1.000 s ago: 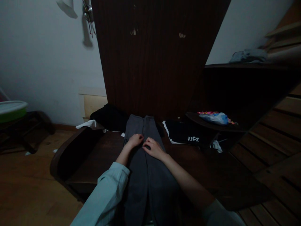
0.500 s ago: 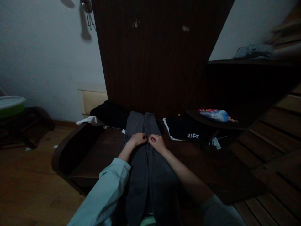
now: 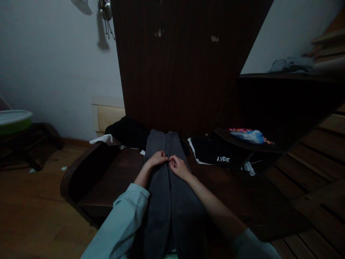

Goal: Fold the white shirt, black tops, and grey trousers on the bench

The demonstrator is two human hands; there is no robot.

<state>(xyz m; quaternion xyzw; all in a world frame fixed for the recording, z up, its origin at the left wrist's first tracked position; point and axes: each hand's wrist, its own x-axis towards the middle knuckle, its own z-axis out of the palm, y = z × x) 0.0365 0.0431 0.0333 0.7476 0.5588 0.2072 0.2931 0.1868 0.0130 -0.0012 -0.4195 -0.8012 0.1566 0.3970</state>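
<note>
A dark grey garment (image 3: 159,190), which looks like a pair of trousers, lies lengthwise over the dark wooden seat and runs down towards me. Its two long halves meet along a middle line. My left hand (image 3: 158,158) has its fingers pinched on the cloth at that line, about halfway up. Right beside it, my right hand (image 3: 178,166) is also closed, with thumb and fingertips gripping the cloth. The fingertips of both hands nearly touch. Whatever small part of the garment sits between them is hidden.
A folded black cloth with white lettering (image 3: 212,153) lies right of the garment, a black cloth (image 3: 126,129) to its left. The dark bench (image 3: 67,183) has a curved left arm. A plastic packet (image 3: 249,136) rests on a side shelf. A green-rimmed tub (image 3: 16,122) stands far left.
The view has tilted slightly, so the surroundings sit a little lower and further right. Both hands stay at the garment's middle line, still pinching, with only small finger shifts.
</note>
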